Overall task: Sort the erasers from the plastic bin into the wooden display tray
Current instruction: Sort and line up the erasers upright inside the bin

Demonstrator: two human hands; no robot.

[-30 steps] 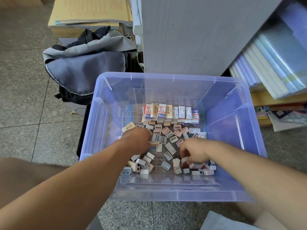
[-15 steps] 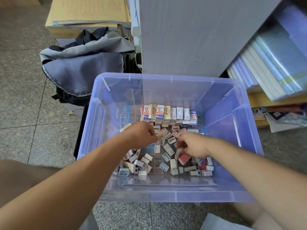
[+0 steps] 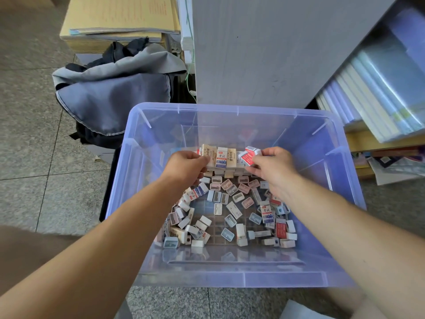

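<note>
Placing, by the look of it: at the plastic bin's (image 3: 230, 109) far side, the left hand (image 3: 186, 168) pinches a cream eraser (image 3: 207, 154) at one end of the standing row (image 3: 222, 157), the right hand (image 3: 274, 165) pinches a red-and-white eraser (image 3: 249, 157) at the other, and each needs seating upright next.

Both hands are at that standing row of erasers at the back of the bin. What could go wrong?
1. The left hand pinches a beige eraser at one end of the standing row, the right hand works at the other; a nudge could topple it.
2. The red-and-white eraser sits tilted in the right hand's fingertips and might slip into the loose pile below.
</note>
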